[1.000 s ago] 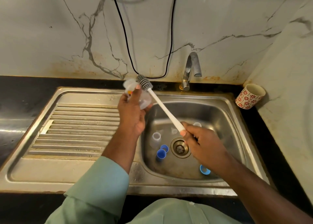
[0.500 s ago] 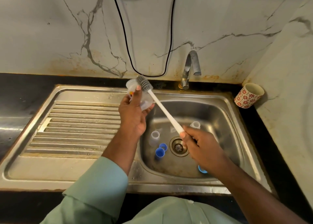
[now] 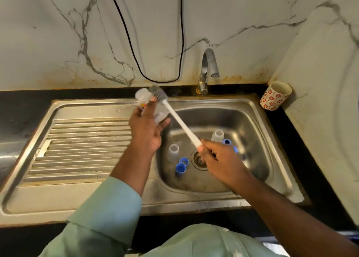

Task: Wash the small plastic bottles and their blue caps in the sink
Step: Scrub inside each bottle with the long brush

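Observation:
My left hand [image 3: 146,127] grips a small clear plastic bottle [image 3: 144,97] above the sink's left rim. My right hand [image 3: 219,157] holds the white handle of a bottle brush [image 3: 179,120]; its grey bristle head lies against the bottle's upper side. Down in the steel basin [image 3: 250,124] stand two more open bottles, one left of the drain [image 3: 173,150] and one at the back [image 3: 217,135]. Two blue caps [image 3: 181,166] lie by the drain and another blue cap [image 3: 226,141] shows behind my right hand.
A ribbed steel drainboard [image 3: 81,146] spreads to the left. The tap [image 3: 208,70] stands behind the basin with no water running. A floral cup [image 3: 275,95] sits on the black counter at the back right. A black cable [image 3: 155,43] hangs on the marble wall.
The brush has shifted slightly along the held bottle and my right hand has moved a little toward the drain. The blue cap behind my right hand has come into view.

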Action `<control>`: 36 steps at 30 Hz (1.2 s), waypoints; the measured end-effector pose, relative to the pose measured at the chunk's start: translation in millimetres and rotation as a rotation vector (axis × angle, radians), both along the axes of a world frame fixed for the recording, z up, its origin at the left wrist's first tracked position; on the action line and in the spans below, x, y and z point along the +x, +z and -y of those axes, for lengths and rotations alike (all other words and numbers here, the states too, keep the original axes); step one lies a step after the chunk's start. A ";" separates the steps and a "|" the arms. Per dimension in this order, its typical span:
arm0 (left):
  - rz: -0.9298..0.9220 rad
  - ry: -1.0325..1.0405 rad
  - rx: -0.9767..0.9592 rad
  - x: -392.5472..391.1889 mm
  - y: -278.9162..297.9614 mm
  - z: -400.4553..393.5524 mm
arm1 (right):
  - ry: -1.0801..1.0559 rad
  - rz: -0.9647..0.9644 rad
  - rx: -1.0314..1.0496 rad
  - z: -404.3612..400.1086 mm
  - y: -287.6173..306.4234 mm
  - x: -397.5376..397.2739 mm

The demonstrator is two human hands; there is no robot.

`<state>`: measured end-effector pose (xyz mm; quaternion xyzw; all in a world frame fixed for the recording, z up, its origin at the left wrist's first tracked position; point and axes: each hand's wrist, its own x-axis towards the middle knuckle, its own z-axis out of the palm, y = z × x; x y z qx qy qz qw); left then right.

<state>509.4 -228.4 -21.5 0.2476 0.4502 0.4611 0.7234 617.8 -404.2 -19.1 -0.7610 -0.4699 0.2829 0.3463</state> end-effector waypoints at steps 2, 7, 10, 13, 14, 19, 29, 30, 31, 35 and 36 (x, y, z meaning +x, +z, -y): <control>-0.019 0.048 -0.002 8.0 2.1 4.6 | -0.030 -0.009 0.000 -4.8 0.5 1.2; -0.061 0.018 0.002 25.6 -3.0 5.1 | -0.063 -0.063 -0.053 22.5 -4.4 12.7; -0.094 -0.046 -0.038 45.6 -11.9 24.0 | -0.128 -0.072 -0.035 26.4 -10.1 24.6; -0.034 0.073 -0.075 49.2 -16.6 19.2 | -0.045 -0.018 -0.065 41.7 -16.7 32.8; -0.051 0.008 -0.071 51.5 -16.4 23.4 | -0.056 -0.017 -0.066 46.2 -18.2 36.7; -0.084 0.005 -0.037 63.4 -13.8 35.4 | -0.080 0.013 0.004 40.4 -25.7 58.4; -0.092 0.133 0.009 42.1 -19.3 17.4 | 0.050 -0.192 -0.005 34.2 -34.6 78.7; -0.083 0.114 0.012 37.0 -20.8 12.9 | 0.073 -0.159 -0.014 35.8 -33.3 80.6; -0.081 0.065 0.025 33.6 -22.7 10.8 | 0.083 -0.130 -0.020 35.7 -32.8 81.5; -0.095 -0.074 0.078 32.4 -24.6 11.1 | 0.043 -0.163 0.024 18.5 -31.3 68.6; -0.104 -0.093 0.085 30.0 -25.3 8.2 | 0.030 -0.179 0.019 15.2 -30.7 63.2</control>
